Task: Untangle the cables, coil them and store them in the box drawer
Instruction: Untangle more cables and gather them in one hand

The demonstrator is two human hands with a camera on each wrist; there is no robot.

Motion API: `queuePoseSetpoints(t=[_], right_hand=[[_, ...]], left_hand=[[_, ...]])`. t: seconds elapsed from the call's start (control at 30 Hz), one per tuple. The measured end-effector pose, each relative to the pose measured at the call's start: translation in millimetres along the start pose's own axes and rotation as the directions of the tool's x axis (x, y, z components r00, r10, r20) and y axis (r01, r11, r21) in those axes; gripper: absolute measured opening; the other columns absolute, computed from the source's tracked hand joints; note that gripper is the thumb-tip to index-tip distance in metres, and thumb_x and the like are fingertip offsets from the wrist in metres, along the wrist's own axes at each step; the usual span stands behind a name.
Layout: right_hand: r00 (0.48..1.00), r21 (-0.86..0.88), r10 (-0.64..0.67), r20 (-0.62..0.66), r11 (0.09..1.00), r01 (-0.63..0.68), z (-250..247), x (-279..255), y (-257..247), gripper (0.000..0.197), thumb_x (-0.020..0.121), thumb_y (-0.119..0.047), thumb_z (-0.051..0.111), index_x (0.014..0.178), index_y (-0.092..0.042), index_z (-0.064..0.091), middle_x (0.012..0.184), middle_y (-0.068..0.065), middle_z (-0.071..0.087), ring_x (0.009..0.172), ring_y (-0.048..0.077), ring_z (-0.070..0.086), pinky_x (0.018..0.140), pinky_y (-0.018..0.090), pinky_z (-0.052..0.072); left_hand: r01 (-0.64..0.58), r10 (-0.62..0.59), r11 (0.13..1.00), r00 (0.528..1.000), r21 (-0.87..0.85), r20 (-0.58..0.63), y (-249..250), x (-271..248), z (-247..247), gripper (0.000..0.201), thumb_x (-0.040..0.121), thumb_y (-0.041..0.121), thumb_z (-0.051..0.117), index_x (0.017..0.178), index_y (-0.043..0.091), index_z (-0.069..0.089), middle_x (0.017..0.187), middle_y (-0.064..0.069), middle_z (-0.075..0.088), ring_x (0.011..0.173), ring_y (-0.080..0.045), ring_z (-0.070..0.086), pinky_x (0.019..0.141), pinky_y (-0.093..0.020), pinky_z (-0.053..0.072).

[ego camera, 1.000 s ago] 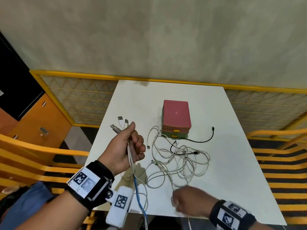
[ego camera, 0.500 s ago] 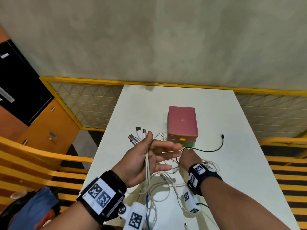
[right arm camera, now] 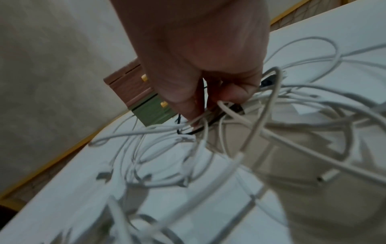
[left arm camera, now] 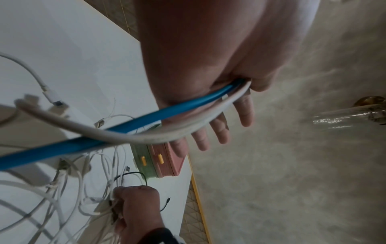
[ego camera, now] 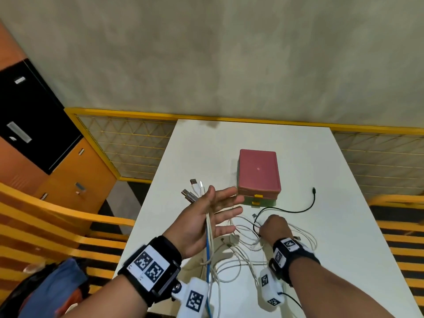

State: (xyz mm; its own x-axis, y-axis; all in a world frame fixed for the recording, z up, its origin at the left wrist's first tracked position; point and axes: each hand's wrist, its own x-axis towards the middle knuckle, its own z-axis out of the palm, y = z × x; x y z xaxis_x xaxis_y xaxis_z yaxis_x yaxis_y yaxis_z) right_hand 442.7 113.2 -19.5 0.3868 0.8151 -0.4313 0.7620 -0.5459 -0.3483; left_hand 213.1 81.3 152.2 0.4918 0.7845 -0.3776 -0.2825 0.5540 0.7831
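Note:
My left hand [ego camera: 218, 210] is raised over the table's left side, fingers spread straight. Its thumb pins a bundle of white cables and one blue cable [ego camera: 207, 249] against the palm. The bundle's USB plugs [ego camera: 191, 191] stick out above the hand. In the left wrist view the blue cable [left arm camera: 125, 122] runs into the thumb's crook of my left hand [left arm camera: 208, 82]. My right hand [ego camera: 271, 227] reaches down into the tangle of white cables [ego camera: 243, 246] and pinches strands there [right arm camera: 208, 102], white and black together. The pink and green drawer box [ego camera: 258, 173] stands just beyond, both drawers closed.
A thin black cable [ego camera: 298, 211] curves from the tangle toward the right of the box. The white table [ego camera: 344, 226] is bounded at the back by a yellow mesh rail [ego camera: 128, 143]. Yellow slatted seats [ego camera: 57, 216] flank both sides.
My left hand went from a closed fist round the bundle to spread fingers, thumb still holding it. My right hand moved from the table's near edge forward into the tangle.

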Motion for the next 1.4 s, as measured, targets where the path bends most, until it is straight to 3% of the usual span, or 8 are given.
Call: queuePoseSetpoints(t=[0.27,0.47,0.6,0.83,1.0,1.23,1.33,1.4], right_hand=[[0.988,0.748,-0.006,-0.157,0.652,0.123,-60.9,-52.3,-32.0,0.017,0.074,-0.01,0.06,0.059,-0.014,0.055,0.059,0.005,0.052,0.061,0.021,0.045,0.059,0.029,0.037],[0.869,0.462,-0.259,-0.421,0.763,0.451,-98.0,-102.3,-51.5,0.014,0.077,-0.012,0.074,0.073,-0.022,0.064,0.071,-0.008,0.066,0.069,0.01,0.062,0.064,0.028,0.047],[0.799,0.517,-0.288,-0.528,0.637,0.571,-117.0,-129.7,-59.9,0.017,0.078,-0.011,0.077,0.075,-0.023,0.066,0.07,-0.008,0.066,0.064,0.002,0.059,0.061,0.016,0.046],[0.682,0.443,-0.502,-0.531,0.522,0.729,-125.6,-162.6,-82.1,0.02,0.081,-0.005,0.072,0.084,-0.024,0.075,0.085,-0.01,0.07,0.084,0.009,0.068,0.075,0.026,0.055],[0.759,0.665,-0.514,-0.401,0.406,0.627,-121.6,-170.1,-86.8,0.036,0.082,0.008,0.065,0.099,-0.022,0.076,0.098,-0.004,0.075,0.095,0.009,0.07,0.083,0.021,0.054],[0.727,0.689,-0.611,-0.314,0.381,0.617,-123.0,-175.6,-89.4,0.032,0.091,0.005,0.058,0.104,-0.02,0.073,0.105,-0.006,0.074,0.099,0.005,0.069,0.083,0.015,0.052],[0.861,0.815,-0.399,-0.314,0.351,0.46,-116.8,-172.7,-81.9,0.01,0.092,-0.005,0.062,0.092,-0.012,0.07,0.091,0.002,0.074,0.077,0.013,0.067,0.069,0.023,0.051],[0.963,0.909,-0.258,-0.081,0.378,0.178,-107.4,-164.8,-76.0,0.022,0.098,-0.023,0.056,0.083,-0.01,0.065,0.078,0.009,0.069,0.062,0.016,0.058,0.059,0.026,0.045]], left_hand=[[0.009,-0.003,0.999,0.991,0.041,-0.134,-3.4,8.0,-2.2,0.044,0.103,0.045,0.037,0.12,0.019,0.068,0.119,-0.003,0.073,0.114,-0.02,0.068,0.099,-0.043,0.047],[-0.096,0.127,0.986,0.961,0.135,-0.245,-3.8,23.0,8.2,0.036,0.104,0.036,0.043,0.106,0.015,0.072,0.103,-0.007,0.076,0.098,-0.023,0.073,0.081,-0.036,0.055],[-0.222,0.242,0.97,0.927,0.102,-0.285,0.2,25.7,11.8,0.037,0.103,0.035,0.044,0.105,0.009,0.072,0.093,-0.008,0.075,0.082,-0.019,0.07,0.067,-0.031,0.055],[-0.206,0.22,0.953,0.975,0.22,-0.04,-5.5,20.9,36.2,0.048,0.099,0.047,0.044,0.12,0.01,0.068,0.121,-0.01,0.072,0.121,-0.023,0.063,0.108,-0.042,0.044],[-0.211,0.21,0.978,0.976,0.004,0.061,-2.8,16.3,35.6,0.062,0.092,0.048,0.043,0.135,0.004,0.056,0.139,-0.015,0.059,0.132,-0.021,0.054,0.118,-0.039,0.033],[-0.254,0.255,0.967,0.966,-0.032,0.036,-4.8,17.6,31.6,0.055,0.096,0.046,0.041,0.13,0.007,0.062,0.135,-0.017,0.062,0.128,-0.025,0.057,0.112,-0.042,0.04],[-0.286,0.279,0.957,0.955,-0.055,-0.099,7.0,16.4,30.6,0.047,0.102,0.04,0.037,0.101,0.008,0.072,0.106,-0.016,0.073,0.101,-0.024,0.071,0.091,-0.035,0.053],[-0.306,0.285,0.943,0.945,-0.129,-0.16,14.9,14.5,26.8,0.047,0.102,0.039,0.04,0.079,0.01,0.069,0.082,-0.012,0.072,0.083,-0.025,0.073,0.086,-0.039,0.055]])
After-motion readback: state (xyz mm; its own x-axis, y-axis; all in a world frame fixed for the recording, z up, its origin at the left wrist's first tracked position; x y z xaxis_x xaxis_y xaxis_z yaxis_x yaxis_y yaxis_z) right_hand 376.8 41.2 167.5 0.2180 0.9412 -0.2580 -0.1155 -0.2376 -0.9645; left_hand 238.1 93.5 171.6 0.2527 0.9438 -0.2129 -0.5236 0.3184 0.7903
